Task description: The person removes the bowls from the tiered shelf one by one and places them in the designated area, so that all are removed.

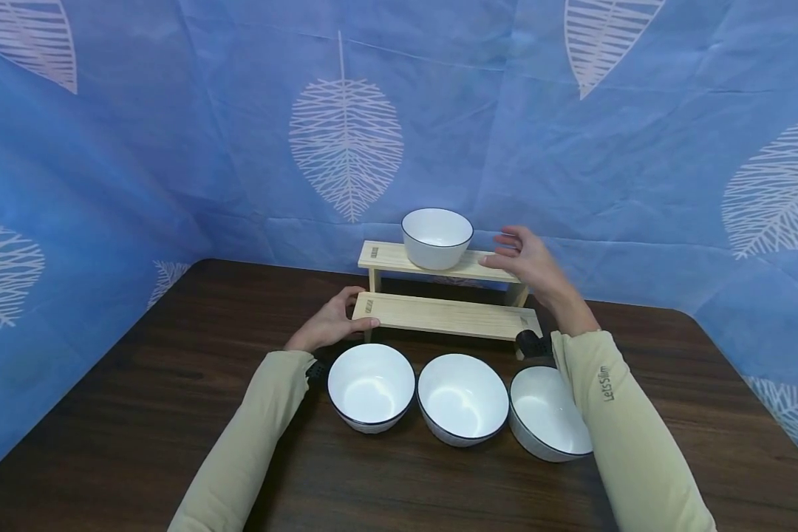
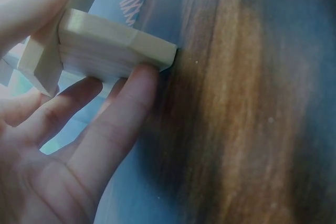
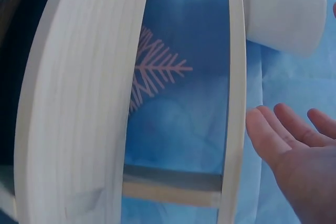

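A pale wooden two-tier stand (image 1: 448,315) stands at the back of the table. On its upper shelf (image 1: 389,256) sits a white bowl (image 1: 437,255) with a dark rim, upright and left of the shelf's middle. My left hand (image 1: 328,323) holds the left end of the lower shelf, thumb over the top. In the left wrist view, fingers (image 2: 113,124) of that hand lie against a wooden leg (image 2: 113,45). Beside the upper shelf's right end is my right hand (image 1: 530,264), fingers extended, apart from the bowl. Whether its thumb touches the shelf edge, I cannot tell.
Three more white bowls stand in a row before the stand: a left one (image 1: 371,384), a middle one (image 1: 463,397) and a right one (image 1: 547,414), partly covered by the right sleeve (image 1: 628,414). Behind the dark table (image 1: 140,414) hangs a blue leaf-patterned cloth (image 1: 239,148).
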Demonstrator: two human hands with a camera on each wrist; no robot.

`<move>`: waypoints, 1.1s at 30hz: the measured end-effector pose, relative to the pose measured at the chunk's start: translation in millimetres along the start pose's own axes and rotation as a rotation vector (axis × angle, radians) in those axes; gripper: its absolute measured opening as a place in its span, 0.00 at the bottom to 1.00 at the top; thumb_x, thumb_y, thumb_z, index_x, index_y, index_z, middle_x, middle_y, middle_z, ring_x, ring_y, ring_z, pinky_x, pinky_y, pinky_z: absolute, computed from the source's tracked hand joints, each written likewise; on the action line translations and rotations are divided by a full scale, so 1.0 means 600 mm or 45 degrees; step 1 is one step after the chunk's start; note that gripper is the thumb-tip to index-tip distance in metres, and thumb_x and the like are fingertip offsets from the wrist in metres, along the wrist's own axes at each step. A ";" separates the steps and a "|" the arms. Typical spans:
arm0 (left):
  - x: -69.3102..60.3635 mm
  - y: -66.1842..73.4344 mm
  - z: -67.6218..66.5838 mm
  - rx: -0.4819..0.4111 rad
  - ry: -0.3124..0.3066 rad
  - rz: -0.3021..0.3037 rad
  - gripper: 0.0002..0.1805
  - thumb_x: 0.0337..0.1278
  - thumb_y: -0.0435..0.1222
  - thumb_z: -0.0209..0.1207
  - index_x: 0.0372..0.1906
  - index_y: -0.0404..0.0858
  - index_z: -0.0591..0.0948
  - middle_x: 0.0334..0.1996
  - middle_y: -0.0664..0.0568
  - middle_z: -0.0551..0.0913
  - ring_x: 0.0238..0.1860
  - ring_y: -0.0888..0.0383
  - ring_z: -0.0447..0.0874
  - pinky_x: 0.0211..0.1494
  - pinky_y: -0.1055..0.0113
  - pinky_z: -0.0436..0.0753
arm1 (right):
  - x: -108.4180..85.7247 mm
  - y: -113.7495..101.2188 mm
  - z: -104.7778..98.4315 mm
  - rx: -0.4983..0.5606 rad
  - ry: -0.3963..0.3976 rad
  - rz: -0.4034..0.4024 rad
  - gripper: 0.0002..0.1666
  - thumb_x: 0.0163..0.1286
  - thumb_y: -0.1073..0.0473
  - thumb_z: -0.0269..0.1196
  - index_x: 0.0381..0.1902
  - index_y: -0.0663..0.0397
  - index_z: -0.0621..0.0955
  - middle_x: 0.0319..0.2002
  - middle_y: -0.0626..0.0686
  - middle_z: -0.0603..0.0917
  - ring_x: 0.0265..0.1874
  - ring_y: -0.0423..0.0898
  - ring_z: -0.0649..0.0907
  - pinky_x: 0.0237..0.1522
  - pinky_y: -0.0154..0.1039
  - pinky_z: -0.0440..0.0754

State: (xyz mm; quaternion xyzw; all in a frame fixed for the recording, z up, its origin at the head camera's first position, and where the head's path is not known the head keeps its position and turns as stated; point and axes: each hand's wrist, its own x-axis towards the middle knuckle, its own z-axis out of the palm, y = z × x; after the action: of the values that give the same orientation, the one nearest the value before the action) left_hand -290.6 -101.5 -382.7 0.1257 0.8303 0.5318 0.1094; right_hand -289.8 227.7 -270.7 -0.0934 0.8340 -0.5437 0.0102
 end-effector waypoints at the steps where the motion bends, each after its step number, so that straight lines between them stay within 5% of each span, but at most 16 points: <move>1: 0.000 0.000 0.000 -0.003 0.000 0.000 0.42 0.64 0.34 0.67 0.76 0.30 0.57 0.66 0.31 0.68 0.53 0.41 0.82 0.54 0.49 0.84 | 0.003 0.000 0.003 0.007 -0.003 0.002 0.52 0.71 0.63 0.64 0.80 0.66 0.45 0.77 0.67 0.56 0.75 0.62 0.61 0.72 0.57 0.62; 33: 0.000 0.003 0.000 0.021 0.003 -0.015 0.43 0.64 0.34 0.67 0.76 0.30 0.57 0.67 0.30 0.68 0.53 0.41 0.82 0.55 0.50 0.84 | 0.051 0.004 0.060 0.216 -0.082 -0.051 0.62 0.67 0.68 0.66 0.81 0.60 0.35 0.80 0.64 0.46 0.77 0.60 0.54 0.74 0.54 0.58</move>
State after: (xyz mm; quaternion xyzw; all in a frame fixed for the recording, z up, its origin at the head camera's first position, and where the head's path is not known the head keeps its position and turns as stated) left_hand -290.4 -100.5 -381.0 0.1210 0.8356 0.5244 0.1103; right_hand -315.8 191.2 -284.9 -0.1261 0.7821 -0.6093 0.0340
